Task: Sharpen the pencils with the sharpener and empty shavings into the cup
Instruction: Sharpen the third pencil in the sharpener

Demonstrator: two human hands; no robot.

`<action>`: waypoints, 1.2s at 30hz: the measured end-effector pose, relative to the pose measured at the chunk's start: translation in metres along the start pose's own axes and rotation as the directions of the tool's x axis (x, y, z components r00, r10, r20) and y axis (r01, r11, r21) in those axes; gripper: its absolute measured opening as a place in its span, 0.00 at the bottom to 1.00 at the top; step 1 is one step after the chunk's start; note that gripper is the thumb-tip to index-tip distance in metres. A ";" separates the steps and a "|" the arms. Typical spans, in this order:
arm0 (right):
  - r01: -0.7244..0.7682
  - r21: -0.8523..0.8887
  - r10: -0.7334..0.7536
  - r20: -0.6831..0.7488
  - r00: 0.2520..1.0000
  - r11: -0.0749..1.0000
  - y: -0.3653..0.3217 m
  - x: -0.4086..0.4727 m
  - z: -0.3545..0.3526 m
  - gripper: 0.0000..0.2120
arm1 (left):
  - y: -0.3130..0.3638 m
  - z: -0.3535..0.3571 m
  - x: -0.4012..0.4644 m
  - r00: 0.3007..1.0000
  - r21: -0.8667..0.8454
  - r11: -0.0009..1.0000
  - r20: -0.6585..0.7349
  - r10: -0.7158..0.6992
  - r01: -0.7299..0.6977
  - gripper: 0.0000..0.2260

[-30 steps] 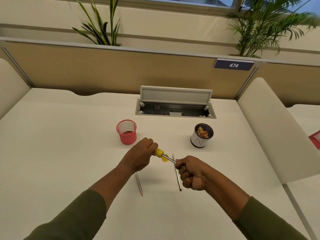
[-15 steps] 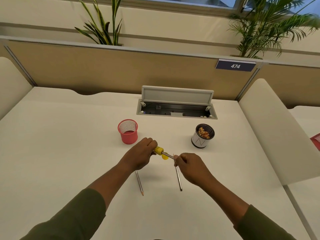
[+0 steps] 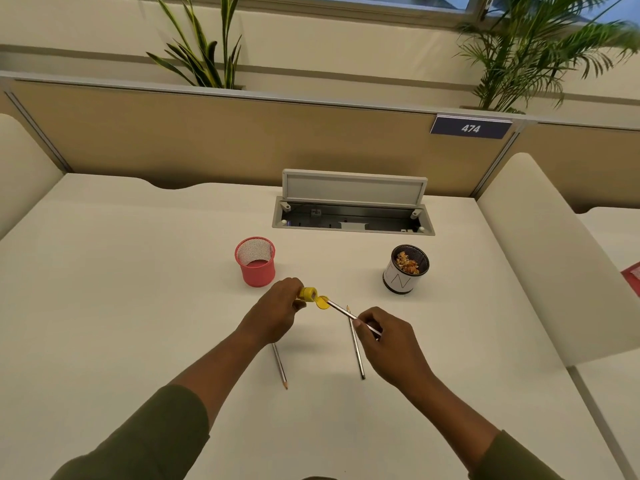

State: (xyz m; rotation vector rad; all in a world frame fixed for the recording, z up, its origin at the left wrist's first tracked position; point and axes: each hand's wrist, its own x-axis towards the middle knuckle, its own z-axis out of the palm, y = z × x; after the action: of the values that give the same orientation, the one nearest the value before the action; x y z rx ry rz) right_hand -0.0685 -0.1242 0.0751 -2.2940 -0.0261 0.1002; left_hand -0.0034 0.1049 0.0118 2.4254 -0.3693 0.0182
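The left hand point(image 3: 277, 315) gripped a small yellow plastic sharpener point(image 3: 308, 293), its hinged lid hanging open; the right hand point(image 3: 388, 344) pinched a thin, stiff pencil point(image 3: 341, 310) near mid-shaft, tip at the sharpener. Both looked light and rigid, the point probably brittle. Two more pencils point(image 3: 356, 351) lay on the smooth worktop point(image 3: 121, 289). Beyond stood a pink mesh cup point(image 3: 256, 263) and a shavings-filled cup point(image 3: 403, 270).

I'm reaching both arms in from 6 o'clock. My left hand point(image 3: 277, 315) is curling its fingers tight at 12, my right hand point(image 3: 389, 342) pinching at 3, thumb on top.
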 end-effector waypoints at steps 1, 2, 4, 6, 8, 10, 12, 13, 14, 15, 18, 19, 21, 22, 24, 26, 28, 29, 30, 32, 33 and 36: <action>-0.001 0.018 0.001 -0.001 1.000 1.000 0.002 -0.002 0.001 0.04 | -0.001 0.001 -0.001 1.000 -0.016 1.000 0.001 -0.015 0.015 0.08; 0.004 0.026 -0.003 -0.005 1.000 1.000 0.004 -0.004 0.002 0.04 | -0.001 0.001 -0.001 1.000 -0.031 0.999 0.003 -0.026 0.026 0.07; 0.008 0.053 -0.007 -0.019 1.000 0.999 0.008 -0.007 0.005 0.03 | -0.002 0.003 -0.002 0.999 -0.057 0.998 0.007 -0.039 0.040 0.06; -0.012 0.105 0.015 -0.033 0.999 0.994 0.009 -0.010 0.007 0.03 | -0.002 0.004 -0.003 0.999 -0.073 0.996 0.011 -0.042 0.043 0.06; -0.040 0.138 0.046 -0.046 0.998 0.990 0.011 -0.012 0.009 0.03 | -0.001 0.005 -0.005 0.999 -0.081 0.996 0.017 -0.040 0.041 0.06; -0.058 0.155 0.068 -0.057 0.996 0.986 0.012 -0.013 0.011 0.03 | 0.001 0.005 -0.007 0.999 -0.082 0.996 0.022 -0.043 0.045 0.06; -0.070 0.172 0.082 -0.062 0.995 0.983 0.013 -0.014 0.012 0.03 | 0.002 0.005 -0.007 0.999 -0.087 0.995 0.023 -0.050 0.051 0.06; -0.075 0.179 0.087 -0.063 0.994 0.981 0.014 -0.015 0.012 0.03 | 0.002 0.005 -0.008 0.998 -0.091 0.994 0.024 -0.055 0.057 0.06; -0.079 0.185 0.092 -0.064 0.994 0.979 0.014 -0.016 0.012 0.03 | 0.003 0.005 -0.008 0.998 -0.097 0.994 0.025 -0.056 0.058 0.06; -0.082 0.191 0.096 -0.066 0.993 0.978 0.015 -0.017 0.012 0.03 | 0.004 0.005 -0.008 0.998 -0.104 0.993 0.025 -0.058 0.060 0.06; -0.086 0.200 0.102 -0.070 0.992 0.976 0.017 -0.019 0.014 0.03 | 0.007 0.005 -0.008 0.998 -0.126 0.990 0.017 -0.065 0.066 0.05; -0.090 0.203 0.106 -0.069 0.992 0.975 0.017 -0.019 0.015 0.03 | 0.008 0.005 -0.008 0.997 -0.130 0.989 0.014 -0.074 0.075 0.05; -0.100 0.212 0.118 -0.070 0.991 0.972 0.018 -0.020 0.017 0.03 | 0.010 0.005 -0.008 0.995 -0.147 0.985 0.003 -0.095 0.094 0.04; -0.105 0.210 0.123 -0.074 0.990 0.972 0.019 -0.021 0.019 0.03 | 0.010 0.005 -0.009 0.994 -0.164 0.980 -0.007 -0.113 0.110 0.04; -0.104 0.160 0.122 -0.110 0.986 0.982 0.024 -0.022 0.024 0.03 | 0.011 0.004 -0.010 0.987 -0.200 0.968 -0.030 -0.159 0.150 0.04; -0.111 0.100 0.125 -0.149 0.981 0.989 0.030 -0.023 0.031 0.02 | 0.012 0.003 -0.012 0.979 -0.225 0.957 -0.052 -0.198 0.182 0.05; -0.154 0.060 0.161 -0.154 0.975 0.986 0.037 -0.021 0.042 0.03 | 0.012 0.001 -0.014 0.973 -0.240 0.950 -0.060 -0.221 0.201 0.04; -0.171 0.035 0.175 -0.153 0.973 0.985 0.040 -0.019 0.049 0.03 | 0.011 0.000 -0.016 0.971 -0.243 0.947 -0.059 -0.232 0.211 0.04; -0.190 0.000 0.188 -0.150 0.971 0.982 0.042 -0.016 0.056 0.04 | 0.011 -0.001 -0.017 0.969 -0.244 0.944 -0.054 -0.240 0.221 0.03; -0.255 -0.072 0.244 -0.139 0.960 0.964 0.042 -0.008 0.071 0.05 | 0.008 -0.004 -0.020 0.967 -0.237 0.943 -0.040 -0.250 0.233 0.03; -0.277 -0.124 0.261 -0.132 0.956 0.953 0.040 -0.003 0.076 0.06 | 0.007 -0.005 -0.020 0.967 -0.236 0.943 -0.039 -0.251 0.235 0.03; -0.310 -0.250 0.290 -0.113 0.950 0.917 0.035 0.012 0.093 0.08 | 0.005 -0.010 -0.024 0.968 -0.229 0.943 -0.019 -0.251 0.240 0.03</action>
State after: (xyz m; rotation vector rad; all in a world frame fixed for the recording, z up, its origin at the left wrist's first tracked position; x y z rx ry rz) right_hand -0.0649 -0.0773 -0.0130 -2.5529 0.3748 0.1799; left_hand -0.0273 0.1137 0.0198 2.2249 -0.0411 -0.0722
